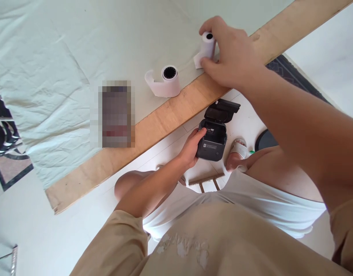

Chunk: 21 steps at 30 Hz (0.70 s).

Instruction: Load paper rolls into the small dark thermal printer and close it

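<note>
Two paper rolls stand out on a wide table [153, 126] — its pale wrinkled cloth [50, 76] covers most of the top and leaves a bare wooden strip along the near edge. A blurred-out flat thing lies on the cloth near that edge; what it is cannot be told.

Below the table edge, the left hand [190, 147] holds a small black printer [212, 140] out over the floor, between the knees. Its fingers wrap the left side with the thumb on top, closed firmly on the body. The lid stands tipped back and the paper bay looks open upward, probably why it is held level and close to the table, within easy reach of the rolls.

Up on the table, the right hand [228, 53] reaches across the wooden strip to the far roll [207, 46], which stands on end with its core hole facing up. Thumb and fingers pinch it from either side, closed on the roll, and its loose tail hangs at the lower left, touching the cloth.

Well to the left of that, the near roll [168, 82] rests just beside the wooden strip, untouched, core hole showing and its free end curling out to the left — loosened, it seems, by its own spring.

A sandalled foot [236, 153] shows on the floor just right of the printer.
</note>
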Available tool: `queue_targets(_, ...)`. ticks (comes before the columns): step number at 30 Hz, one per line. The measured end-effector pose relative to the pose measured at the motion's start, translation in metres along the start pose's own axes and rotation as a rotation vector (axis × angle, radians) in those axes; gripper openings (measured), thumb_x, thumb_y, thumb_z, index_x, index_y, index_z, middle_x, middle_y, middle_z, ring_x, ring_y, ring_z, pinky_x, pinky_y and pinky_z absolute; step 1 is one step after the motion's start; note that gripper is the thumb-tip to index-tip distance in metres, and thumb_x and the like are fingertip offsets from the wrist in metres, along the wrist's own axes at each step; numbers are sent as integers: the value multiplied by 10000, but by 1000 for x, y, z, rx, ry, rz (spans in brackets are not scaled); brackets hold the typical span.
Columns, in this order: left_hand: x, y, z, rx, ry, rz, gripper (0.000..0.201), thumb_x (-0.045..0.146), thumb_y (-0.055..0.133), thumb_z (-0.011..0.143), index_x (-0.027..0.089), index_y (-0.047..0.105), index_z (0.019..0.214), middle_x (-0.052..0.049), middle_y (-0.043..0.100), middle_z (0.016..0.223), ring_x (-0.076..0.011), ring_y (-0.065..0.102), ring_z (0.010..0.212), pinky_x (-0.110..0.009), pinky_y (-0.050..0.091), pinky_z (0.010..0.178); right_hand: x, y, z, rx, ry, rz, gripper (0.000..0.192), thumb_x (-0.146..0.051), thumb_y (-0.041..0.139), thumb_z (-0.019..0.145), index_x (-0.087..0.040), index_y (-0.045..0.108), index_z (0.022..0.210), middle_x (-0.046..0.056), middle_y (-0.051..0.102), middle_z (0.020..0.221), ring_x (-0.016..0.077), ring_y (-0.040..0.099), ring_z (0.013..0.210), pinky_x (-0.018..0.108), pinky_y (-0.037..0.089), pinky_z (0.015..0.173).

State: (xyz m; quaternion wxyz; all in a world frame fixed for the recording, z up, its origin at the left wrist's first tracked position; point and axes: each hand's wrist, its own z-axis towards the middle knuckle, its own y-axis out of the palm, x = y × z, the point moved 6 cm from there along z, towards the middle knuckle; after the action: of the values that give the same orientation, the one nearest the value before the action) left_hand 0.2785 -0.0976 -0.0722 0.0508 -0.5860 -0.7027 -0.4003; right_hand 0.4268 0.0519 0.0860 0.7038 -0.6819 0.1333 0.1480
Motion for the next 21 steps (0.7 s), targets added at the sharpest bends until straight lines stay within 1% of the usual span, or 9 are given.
queue_targets(3, 0, -1, -2, 10, -3, 4, 358, 509, 908, 873, 221, 735, 997, -10, 780, 863, -199, 728, 798, -296, 530, 735, -14, -13, -11, 203, -85, 14, 616, -125, 625, 997, -68, 527, 1602, 155, 550, 1652, 350, 525, 1546, 586, 398, 1323)
queue_targets(5, 0, -1, -3, 19, -11, -1, 380, 516, 929, 849, 225, 724, 984, 2, 762, 845, -194, 719, 799, -293, 513, 734, -39, -17, -19, 297, -229, 32, 530, -142, 590, 995, -50, 565, 1516, 167, 597, 1538, 333, 570, 1429, 557, 461, 1222)
queue_targets(7, 0, -1, -4, 22, -18, 1, 392, 522, 932, 844, 224, 710, 969, 0, 767, 871, -190, 716, 813, -295, 511, 745, -66, -5, -21, 219, -332, 15, 501, -203, 547, 1050, -62, 539, 1530, 179, 585, 1522, 327, 596, 1349, 524, 501, 1130)
queue_targets(9, -1, -1, -4, 26, -19, 11, 408, 536, 929, 841, 224, 697, 963, -4, 770, 887, -192, 716, 815, -301, 514, 751, -83, 18, -18, 55, -317, -32, 493, -283, 529, 1096, -99, 516, 1554, 205, 541, 1576, 359, 612, 1322, 537, 520, 1072)
queue_targets(11, -2, -1, -4, 27, -18, 20, 433, 553, 935, 829, 224, 690, 967, -3, 759, 871, -194, 710, 798, -306, 510, 747, -89, 40, -13, -47, -271, -19, 410, -299, 528, 1088, -150, 551, 1469, 224, 528, 1570, 364, 651, 1197, 529, 546, 957)
queue_targets(13, -4, -1, -5, 27, -21, 23, 455, 564, 944, 813, 225, 684, 968, 0, 746, 849, -193, 701, 780, -306, 500, 737, -87, 53, -7, -36, -259, 73, 279, -259, 556, 1027, -213, 582, 1301, 210, 539, 1524, 312, 647, 1000, 491, 537, 834)
queue_targets(16, -6, -2, -6, 21, -25, 23, 467, 569, 948, 804, 225, 678, 970, 4, 741, 849, -188, 696, 783, -301, 494, 733, -78, 55, -3, 12, -268, 269, 288, -200, 645, 885, -271, 571, 1154, 157, 587, 1397, 234, 541, 805, 447, 502, 751)
queue_targets(18, -6, -3, -7, 19, -23, 20, 474, 567, 957, 794, 228, 673, 966, 11, 738, 850, -185, 697, 797, -295, 495, 736, -76, 47, -12, -21, -300, 382, 456, -166, 665, 813, -288, 569, 1242, 113, 619, 1286, 202, 496, 766, 424, 510, 750)
queue_targets(21, -5, -4, -9, 25, -28, 13, 457, 553, 951, 808, 227, 671, 965, 16, 743, 852, -176, 701, 797, -284, 496, 730, -68, 28, -42, -111, -282, 710, 731, -172, 700, 745, -317, 494, 1431, 43, 631, 1198, 168, 546, 809, 374, 555, 770)
